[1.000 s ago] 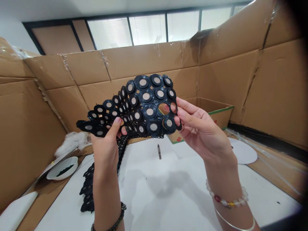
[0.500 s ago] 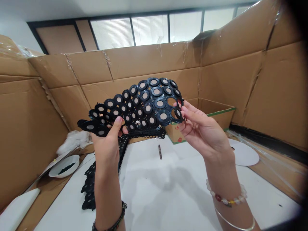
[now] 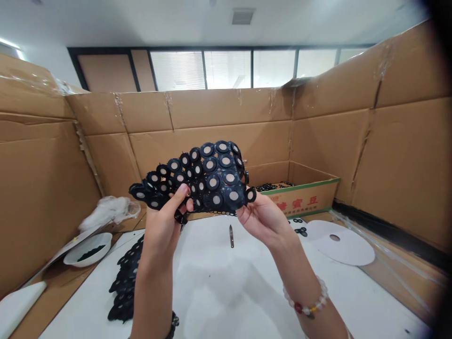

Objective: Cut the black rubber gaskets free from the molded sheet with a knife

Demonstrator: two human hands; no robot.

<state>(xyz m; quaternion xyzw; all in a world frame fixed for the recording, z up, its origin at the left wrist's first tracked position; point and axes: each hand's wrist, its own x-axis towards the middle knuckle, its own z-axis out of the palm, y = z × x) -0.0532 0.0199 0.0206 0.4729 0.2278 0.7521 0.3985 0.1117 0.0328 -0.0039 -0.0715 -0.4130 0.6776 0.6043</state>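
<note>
While aloft, black disc sheet [image 3: 213, 181] between left fingers [image 3: 176, 197], against right fingers [image 3: 243, 214].

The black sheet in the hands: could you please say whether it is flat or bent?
Bent: the black sheet turns away near the right hand, where a disc shows nearly edge-on.

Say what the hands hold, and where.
A black sheet of discs: left hand grips its lower edge left of middle, right hand its lower right corner.
</note>
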